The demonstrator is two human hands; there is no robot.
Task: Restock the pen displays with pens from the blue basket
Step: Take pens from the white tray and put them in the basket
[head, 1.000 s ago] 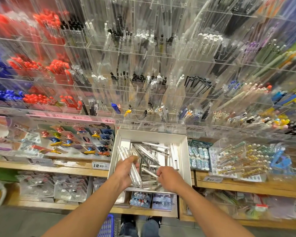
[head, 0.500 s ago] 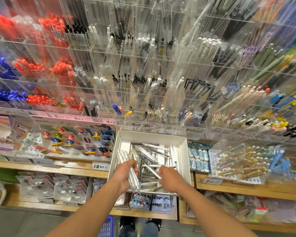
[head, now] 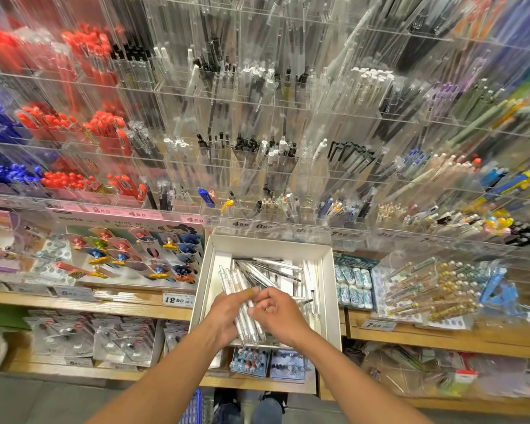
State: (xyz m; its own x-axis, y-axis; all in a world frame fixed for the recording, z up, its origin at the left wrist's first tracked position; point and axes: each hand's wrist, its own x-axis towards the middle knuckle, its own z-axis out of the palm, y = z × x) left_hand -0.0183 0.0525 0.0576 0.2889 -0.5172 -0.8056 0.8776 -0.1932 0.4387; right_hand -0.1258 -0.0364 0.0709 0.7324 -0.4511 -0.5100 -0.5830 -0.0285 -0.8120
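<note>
A white cardboard box rests on the wooden shelf, full of loose clear pens. My left hand grips a bundle of clear pens over the box. My right hand meets it from the right, fingers curled and pinching at the bundle's lower part. Above rises the clear acrylic pen display, its slots holding red, blue, black and white pens. A corner of the blue basket shows on the floor at the bottom edge.
Wooden shelves carry packaged stationery: erasers right of the box, bagged decorated pens further right, carded clips to the left. Price tags line the display's lower rail. My shoes stand below.
My right hand has left the loose pens in the box and moved left to the bundle. My left hand still holds the bundle, now gathered closer between both hands.
</note>
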